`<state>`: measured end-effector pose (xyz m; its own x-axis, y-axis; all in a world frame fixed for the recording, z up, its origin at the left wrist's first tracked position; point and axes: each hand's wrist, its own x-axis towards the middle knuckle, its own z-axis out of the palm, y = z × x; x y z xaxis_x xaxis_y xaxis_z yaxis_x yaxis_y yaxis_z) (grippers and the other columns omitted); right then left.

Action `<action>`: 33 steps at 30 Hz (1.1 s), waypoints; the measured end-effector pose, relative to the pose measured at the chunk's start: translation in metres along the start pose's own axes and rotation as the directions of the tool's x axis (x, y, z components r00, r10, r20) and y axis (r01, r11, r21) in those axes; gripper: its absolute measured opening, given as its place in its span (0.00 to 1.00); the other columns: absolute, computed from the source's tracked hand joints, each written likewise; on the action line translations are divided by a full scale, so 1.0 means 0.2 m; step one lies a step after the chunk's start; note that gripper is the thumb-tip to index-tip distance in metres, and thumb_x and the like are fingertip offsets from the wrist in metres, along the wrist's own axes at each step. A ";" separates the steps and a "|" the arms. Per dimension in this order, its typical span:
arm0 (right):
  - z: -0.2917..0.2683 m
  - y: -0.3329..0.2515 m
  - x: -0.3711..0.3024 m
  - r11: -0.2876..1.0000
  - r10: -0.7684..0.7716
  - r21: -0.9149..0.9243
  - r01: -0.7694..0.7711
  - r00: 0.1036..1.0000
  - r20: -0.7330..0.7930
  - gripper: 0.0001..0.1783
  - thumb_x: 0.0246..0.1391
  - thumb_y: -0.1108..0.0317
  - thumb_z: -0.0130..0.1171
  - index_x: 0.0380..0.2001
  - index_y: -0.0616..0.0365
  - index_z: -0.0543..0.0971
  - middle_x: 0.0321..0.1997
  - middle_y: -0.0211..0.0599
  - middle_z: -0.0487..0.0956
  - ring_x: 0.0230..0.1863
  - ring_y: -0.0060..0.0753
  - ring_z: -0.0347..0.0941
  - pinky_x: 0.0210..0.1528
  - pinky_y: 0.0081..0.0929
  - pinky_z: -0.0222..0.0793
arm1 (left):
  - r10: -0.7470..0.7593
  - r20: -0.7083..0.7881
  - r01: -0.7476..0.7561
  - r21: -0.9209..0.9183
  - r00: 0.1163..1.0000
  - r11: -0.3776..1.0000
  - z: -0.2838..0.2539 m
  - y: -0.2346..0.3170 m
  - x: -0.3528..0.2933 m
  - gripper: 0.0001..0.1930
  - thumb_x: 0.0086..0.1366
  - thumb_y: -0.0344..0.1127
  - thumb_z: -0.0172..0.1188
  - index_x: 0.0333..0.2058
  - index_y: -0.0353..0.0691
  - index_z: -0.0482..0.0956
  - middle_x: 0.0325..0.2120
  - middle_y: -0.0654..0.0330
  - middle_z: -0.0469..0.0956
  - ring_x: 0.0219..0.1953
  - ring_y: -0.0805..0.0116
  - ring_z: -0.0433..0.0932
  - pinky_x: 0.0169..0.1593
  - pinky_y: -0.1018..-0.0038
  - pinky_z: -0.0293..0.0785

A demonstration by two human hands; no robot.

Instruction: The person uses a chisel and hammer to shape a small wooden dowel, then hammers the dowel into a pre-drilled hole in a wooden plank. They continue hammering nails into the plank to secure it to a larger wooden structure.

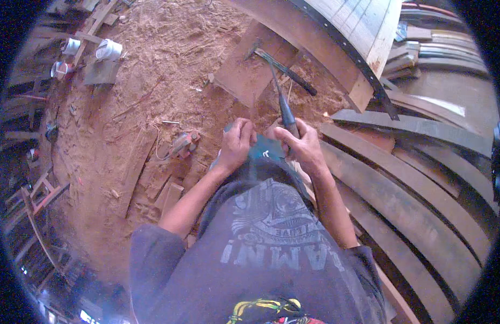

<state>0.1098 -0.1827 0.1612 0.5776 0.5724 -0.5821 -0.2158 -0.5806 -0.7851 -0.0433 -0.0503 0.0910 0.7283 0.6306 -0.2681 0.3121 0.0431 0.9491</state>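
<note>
My right hand [303, 144] is wrapped round a dark tapered handle [286, 112], from which a thin curved rod or cord runs forward. Close by on the left, my left hand [239, 141] is curled closed over my lap; whatever its fingers may hold is hidden. Teal cloth [266, 147] shows between the two hands. Ahead of them a hammer [286, 71] with a black grip lies across a brown board [244, 70] on the ground, and the thin rod or cord crosses in front of it.
A large curved planked structure [336, 32] with a dark edge strip rises ahead. Long curved planks [401, 189] lie at the right. Left of me are a corded power tool [182, 144] and wood offcuts [169, 197] on sawdust. White buckets [108, 49] stand far left.
</note>
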 end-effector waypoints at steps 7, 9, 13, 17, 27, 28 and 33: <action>0.14 -0.01 0.20 0.961 -0.272 0.010 0.275 0.955 -0.116 0.21 0.56 0.65 0.75 0.47 0.60 0.77 0.35 0.32 0.83 0.26 0.18 0.76 0.24 0.21 0.71 | -0.067 0.187 0.046 0.114 0.980 0.992 -0.08 0.10 -0.10 0.14 0.78 0.43 0.58 0.47 0.37 0.79 0.34 0.54 0.85 0.37 0.63 0.85 0.43 0.66 0.79; 0.16 -0.05 0.20 0.963 -0.254 0.074 0.261 0.963 -0.089 0.20 0.57 0.67 0.73 0.48 0.61 0.76 0.36 0.32 0.83 0.27 0.18 0.77 0.24 0.21 0.72 | -0.082 0.167 0.093 -0.059 0.983 0.994 -0.08 0.06 -0.12 0.14 0.78 0.42 0.59 0.47 0.36 0.80 0.32 0.60 0.83 0.35 0.71 0.82 0.41 0.70 0.77; 0.16 -0.08 0.16 0.947 -0.274 0.157 0.282 0.959 -0.069 0.19 0.59 0.69 0.71 0.50 0.61 0.76 0.36 0.32 0.83 0.26 0.18 0.77 0.24 0.21 0.73 | -0.084 0.269 0.144 -0.213 0.960 0.966 -0.10 0.03 -0.11 0.14 0.79 0.43 0.58 0.47 0.37 0.82 0.33 0.68 0.81 0.36 0.78 0.78 0.43 0.75 0.75; 0.16 -0.05 0.18 0.947 -0.314 0.026 0.320 0.941 -0.126 0.21 0.59 0.66 0.72 0.51 0.61 0.77 0.37 0.34 0.84 0.28 0.21 0.78 0.28 0.23 0.74 | -0.127 0.366 0.221 -0.229 0.922 0.948 -0.12 0.05 -0.06 0.16 0.80 0.45 0.55 0.46 0.37 0.83 0.32 0.68 0.80 0.36 0.79 0.76 0.44 0.77 0.74; 0.00 0.00 -0.22 0.807 -0.415 -0.479 0.345 0.909 -0.044 0.27 0.62 0.66 0.67 0.64 0.56 0.78 0.49 0.52 0.87 0.52 0.45 0.85 0.56 0.37 0.77 | -0.352 0.254 0.430 -0.634 0.901 0.643 0.09 -0.27 0.16 0.17 0.79 0.50 0.57 0.40 0.43 0.82 0.31 0.67 0.81 0.33 0.75 0.80 0.40 0.75 0.76; 0.00 0.00 -0.23 0.801 -0.378 -0.510 0.314 0.925 -0.024 0.27 0.62 0.67 0.67 0.64 0.56 0.78 0.51 0.53 0.86 0.53 0.47 0.85 0.56 0.38 0.78 | -0.366 0.246 0.432 -0.655 0.898 0.620 0.10 -0.28 0.19 0.16 0.79 0.50 0.57 0.40 0.43 0.82 0.31 0.67 0.82 0.33 0.75 0.80 0.40 0.75 0.77; 0.06 -0.04 -0.20 0.779 -0.284 -0.582 0.234 0.959 0.005 0.25 0.61 0.68 0.66 0.62 0.53 0.80 0.51 0.58 0.85 0.52 0.58 0.83 0.54 0.45 0.78 | -0.349 0.317 0.461 -0.735 0.882 0.497 0.14 -0.37 0.21 0.15 0.78 0.49 0.58 0.43 0.44 0.82 0.33 0.67 0.83 0.35 0.73 0.82 0.41 0.72 0.78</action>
<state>0.0802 -0.1942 0.1876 0.6112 0.7165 -0.3362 0.4251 -0.6555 -0.6242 -0.0182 -0.0481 0.0050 0.7266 0.2957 -0.6201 0.0423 0.8817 0.4700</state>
